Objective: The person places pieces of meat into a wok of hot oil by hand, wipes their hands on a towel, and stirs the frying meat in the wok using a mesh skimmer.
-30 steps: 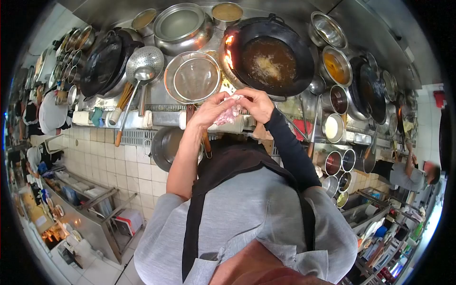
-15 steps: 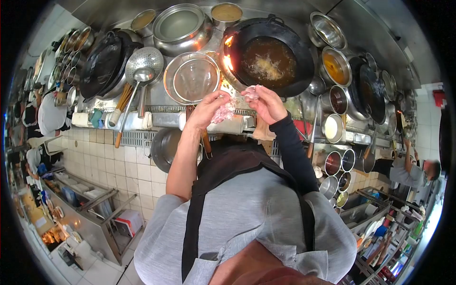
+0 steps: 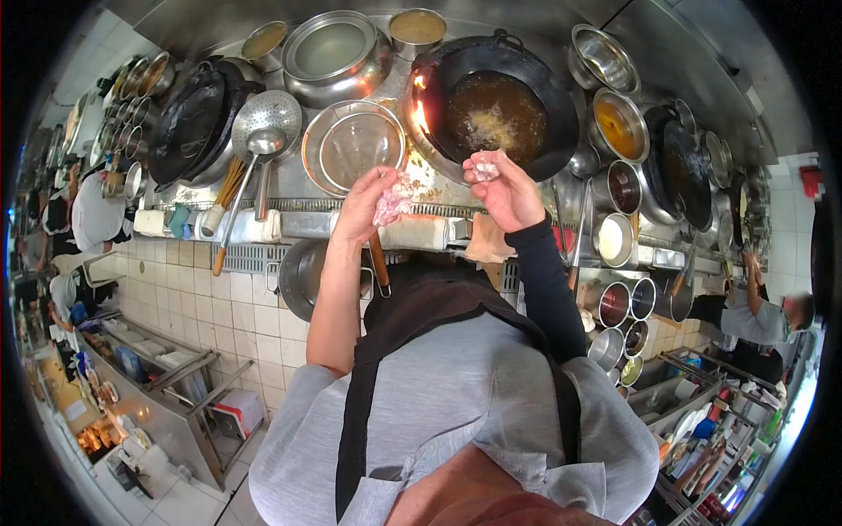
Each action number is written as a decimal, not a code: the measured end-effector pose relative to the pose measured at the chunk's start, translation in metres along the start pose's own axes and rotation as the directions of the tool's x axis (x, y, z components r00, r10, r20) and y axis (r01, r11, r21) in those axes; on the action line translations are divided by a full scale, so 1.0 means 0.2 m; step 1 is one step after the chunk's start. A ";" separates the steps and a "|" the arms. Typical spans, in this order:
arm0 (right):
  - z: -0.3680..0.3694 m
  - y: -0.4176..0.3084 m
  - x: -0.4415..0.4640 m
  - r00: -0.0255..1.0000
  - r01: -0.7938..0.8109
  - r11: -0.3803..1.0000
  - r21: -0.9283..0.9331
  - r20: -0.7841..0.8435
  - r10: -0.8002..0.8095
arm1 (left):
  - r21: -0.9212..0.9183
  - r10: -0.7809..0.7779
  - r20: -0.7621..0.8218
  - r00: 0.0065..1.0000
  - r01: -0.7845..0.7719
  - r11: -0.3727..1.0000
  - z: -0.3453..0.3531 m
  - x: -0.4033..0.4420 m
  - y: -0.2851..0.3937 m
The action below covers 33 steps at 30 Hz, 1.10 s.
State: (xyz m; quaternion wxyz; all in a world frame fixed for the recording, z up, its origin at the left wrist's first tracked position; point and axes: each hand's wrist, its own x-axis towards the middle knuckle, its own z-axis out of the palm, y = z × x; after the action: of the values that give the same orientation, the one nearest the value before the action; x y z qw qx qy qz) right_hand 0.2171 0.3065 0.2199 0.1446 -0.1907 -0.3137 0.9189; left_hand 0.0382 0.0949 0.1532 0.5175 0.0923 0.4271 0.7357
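My left hand [image 3: 361,207] is closed round a pink, pale-streaked piece of what looks like raw meat [image 3: 392,203], just below the round mesh strainer [image 3: 351,145]. In my right hand [image 3: 511,195] a smaller pale pink piece [image 3: 482,167] is pinched at the fingertips, close to the near rim of the black wok [image 3: 561,131]. Brown oil [image 3: 526,105] fills the wok's bottom, and pale food [image 3: 491,127] bubbles in it. Flames [image 3: 420,114] show along the wok's left side.
A perforated ladle [image 3: 267,118] and a steel pot [image 3: 368,70] are at the left. Bowls of sauce [image 3: 618,127] and another wok [image 3: 680,167] stand at the right. A folded towel [image 3: 417,232] lies on the near ledge. A co-worker [image 3: 761,320] is at the far right.
My hands have moved apart, left hand leftward and right hand rightward. The meat they held together is now split between them. The flames beside the wok have changed shape.
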 end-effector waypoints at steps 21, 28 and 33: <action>-0.41 0.17 0.14 0.982 0.129 0.968 -0.215 -0.112 -0.155 | 0.040 -0.071 -0.054 0.996 0.073 0.997 0.11 -0.02 -0.03; -0.54 0.06 0.18 0.990 0.087 0.930 -0.358 -0.076 -0.122 | 0.002 -0.025 0.008 1.000 0.025 1.000 0.06 0.00 -0.06; -0.70 -0.03 0.23 0.952 0.112 0.726 -0.679 -0.136 -0.274 | -0.192 -0.115 0.083 0.990 0.129 0.973 0.08 -0.03 -0.02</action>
State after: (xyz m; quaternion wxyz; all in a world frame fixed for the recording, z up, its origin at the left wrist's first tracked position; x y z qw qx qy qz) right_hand 0.2393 0.4009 0.1091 0.1977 -0.2991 -0.6191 0.6987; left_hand 0.0522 0.0993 0.1619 0.5833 0.0405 0.3384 0.7373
